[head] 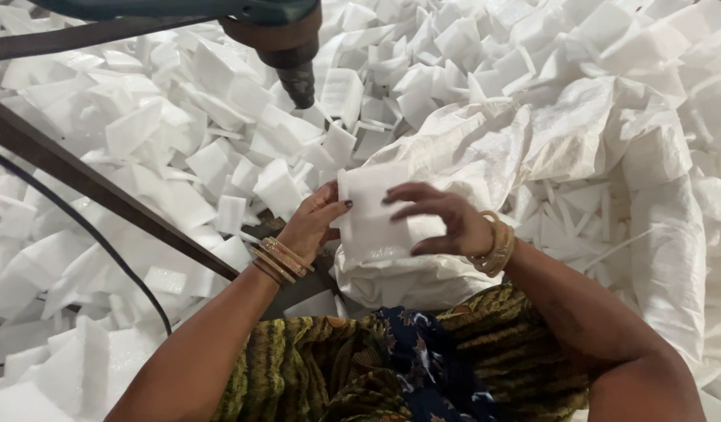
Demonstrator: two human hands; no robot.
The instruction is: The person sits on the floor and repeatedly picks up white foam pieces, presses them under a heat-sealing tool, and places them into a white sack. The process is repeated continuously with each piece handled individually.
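Foam scraps (pixel 180 141) covered the floor. Both hands, left (pixel 313 223) & right (pixel 442 223), gripped a foam block (pixel 372 219) over a sack (pixel 610 156); drill (pixel 286 47) cut off at top.

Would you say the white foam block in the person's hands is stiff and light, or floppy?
The white foam block probably stays stiff: it keeps flat faces between the left hand and right hand. Likely light, held by fingertips. Probably fragile, given the scraps around.

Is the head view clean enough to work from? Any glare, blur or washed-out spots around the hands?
Head view: the foam block between left hand and right hand is sharp; the white foam pieces and woven sack wash out, losing edges; the drill at top is dark and slightly soft; edges bow from wide-angle distortion.
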